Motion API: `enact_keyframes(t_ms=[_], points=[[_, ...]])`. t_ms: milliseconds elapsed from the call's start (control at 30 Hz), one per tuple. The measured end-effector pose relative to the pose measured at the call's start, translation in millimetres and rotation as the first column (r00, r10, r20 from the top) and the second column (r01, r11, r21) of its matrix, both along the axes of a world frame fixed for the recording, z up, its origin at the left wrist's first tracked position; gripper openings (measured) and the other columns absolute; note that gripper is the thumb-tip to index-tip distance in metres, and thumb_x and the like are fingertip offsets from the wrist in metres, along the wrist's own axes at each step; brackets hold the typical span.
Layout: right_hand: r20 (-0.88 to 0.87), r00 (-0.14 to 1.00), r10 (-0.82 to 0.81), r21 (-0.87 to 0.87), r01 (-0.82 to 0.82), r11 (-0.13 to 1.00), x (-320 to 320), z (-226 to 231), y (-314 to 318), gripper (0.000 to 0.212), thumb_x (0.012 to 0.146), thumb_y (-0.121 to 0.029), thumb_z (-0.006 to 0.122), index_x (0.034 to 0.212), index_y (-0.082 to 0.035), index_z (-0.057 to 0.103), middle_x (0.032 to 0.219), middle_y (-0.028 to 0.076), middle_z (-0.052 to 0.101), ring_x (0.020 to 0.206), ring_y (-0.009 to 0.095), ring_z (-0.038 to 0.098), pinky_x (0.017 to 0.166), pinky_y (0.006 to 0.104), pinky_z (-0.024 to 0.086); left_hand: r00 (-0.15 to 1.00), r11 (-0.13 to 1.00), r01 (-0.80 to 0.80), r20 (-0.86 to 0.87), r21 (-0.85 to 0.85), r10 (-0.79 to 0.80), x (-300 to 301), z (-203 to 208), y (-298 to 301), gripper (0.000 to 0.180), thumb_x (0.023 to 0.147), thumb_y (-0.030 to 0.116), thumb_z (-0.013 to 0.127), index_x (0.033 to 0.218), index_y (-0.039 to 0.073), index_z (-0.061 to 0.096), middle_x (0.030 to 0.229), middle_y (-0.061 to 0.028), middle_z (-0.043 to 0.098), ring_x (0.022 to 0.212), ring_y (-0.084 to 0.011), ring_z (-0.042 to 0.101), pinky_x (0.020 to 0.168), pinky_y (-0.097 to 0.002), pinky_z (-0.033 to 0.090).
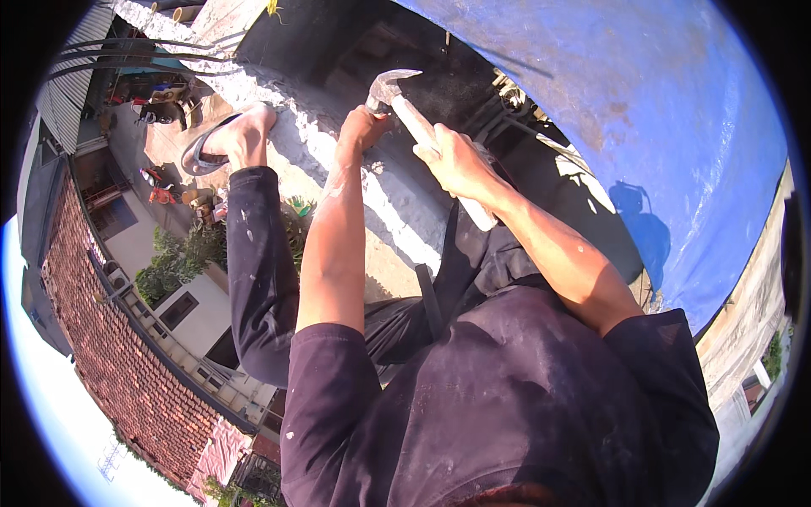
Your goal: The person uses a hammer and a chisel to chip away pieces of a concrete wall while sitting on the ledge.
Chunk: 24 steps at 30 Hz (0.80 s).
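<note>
My right hand (456, 162) is wrapped round the pale handle of a claw hammer (412, 120). The hammer's metal head is at the far end, its curved claw pointing right. Right beside that head, my left hand (363, 128) is closed over the rough whitish wall top (384, 198). What its fingers grip is hidden by the hand and the hammer head. My left foot, in a grey sandal (199, 150), rests beyond the wall top on the left.
A large blue tarp (642, 110) stretches along the right. Left of the wall, a yard (169, 139) with assorted items lies far below, beside plants (173, 266) and a tiled roof (127, 338). Dark cables (135, 55) run at upper left. A shadowed space (338, 42) lies ahead.
</note>
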State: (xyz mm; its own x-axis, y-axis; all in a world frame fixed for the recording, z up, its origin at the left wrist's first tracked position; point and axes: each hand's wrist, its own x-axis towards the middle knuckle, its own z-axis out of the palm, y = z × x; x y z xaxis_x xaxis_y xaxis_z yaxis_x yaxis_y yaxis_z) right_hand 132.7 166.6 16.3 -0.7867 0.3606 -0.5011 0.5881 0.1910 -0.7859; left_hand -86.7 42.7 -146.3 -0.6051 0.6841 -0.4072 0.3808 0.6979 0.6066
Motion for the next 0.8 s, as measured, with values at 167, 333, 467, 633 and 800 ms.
enact_keyframes(t_ms=[167, 333, 467, 633, 800], points=[[-0.445, 0.797, -0.408, -0.117, 0.400, 0.909, -7.9, 52.4, 11.2, 0.036, 0.103, -0.030, 0.067, 0.097, 0.002, 0.050, 0.063, 0.018, 0.062, 0.063, 0.036, 0.071, 0.055, 0.0424, 0.050, 0.986, 0.986, 0.053, 0.164, -0.156, -0.027, -0.6, 24.7, 11.1, 0.044, 0.077, 0.038, 0.086, 0.102, 0.003, 0.078, 0.096, -0.0188, 0.077, 0.092, -0.0314, 0.076, 0.084, -0.0425, 0.057], [-0.284, 0.936, -0.209, 0.214, 0.275, 0.937, 8.6, -24.5, -15.5, 0.035, 0.102, -0.028, 0.065, 0.103, 0.004, 0.050, 0.073, 0.025, 0.067, 0.075, 0.048, 0.071, 0.060, 0.0506, 0.052, 0.991, 0.979, 0.076, 0.121, -0.189, -0.054, -2.2, 5.9, 26.5, 0.049, 0.077, 0.042, 0.087, 0.104, 0.002, 0.077, 0.099, -0.0185, 0.078, 0.095, -0.0329, 0.075, 0.086, -0.0430, 0.056], [0.107, 0.994, 0.003, -0.054, 0.003, 0.999, -1.1, 24.5, 5.9, 0.036, 0.102, -0.028, 0.064, 0.092, 0.004, 0.049, 0.069, 0.025, 0.064, 0.067, 0.042, 0.071, 0.059, 0.0485, 0.052, 0.994, 0.995, 0.046, 0.099, -0.085, -0.037, -3.9, -12.6, 5.0, 0.048, 0.078, 0.043, 0.086, 0.104, 0.003, 0.077, 0.100, -0.0188, 0.077, 0.097, -0.0340, 0.075, 0.086, -0.0422, 0.057], [-0.529, 0.719, -0.450, -0.114, 0.465, 0.878, -6.4, 27.4, -9.4, 0.033, 0.103, -0.028, 0.065, 0.098, 0.000, 0.048, 0.066, 0.023, 0.061, 0.064, 0.037, 0.070, 0.055, 0.0425, 0.048, 0.995, 0.977, 0.041, 0.098, -0.208, -0.021, 1.6, 17.2, 16.3, 0.049, 0.077, 0.041, 0.087, 0.101, 0.000, 0.076, 0.097, -0.0212, 0.077, 0.094, -0.0336, 0.075, 0.084, -0.0426, 0.057], [-0.006, 1.000, 0.026, 0.192, -0.024, 0.981, 6.2, -13.2, -0.1, 0.037, 0.101, -0.028, 0.064, 0.105, 0.008, 0.055, 0.078, 0.028, 0.069, 0.076, 0.047, 0.071, 0.063, 0.0533, 0.053, 0.998, 0.980, 0.031, 0.059, -0.196, -0.019, 1.8, 4.9, 17.1, 0.049, 0.077, 0.042, 0.086, 0.102, 0.001, 0.076, 0.098, -0.0206, 0.077, 0.094, -0.0355, 0.075, 0.084, -0.0435, 0.058]])
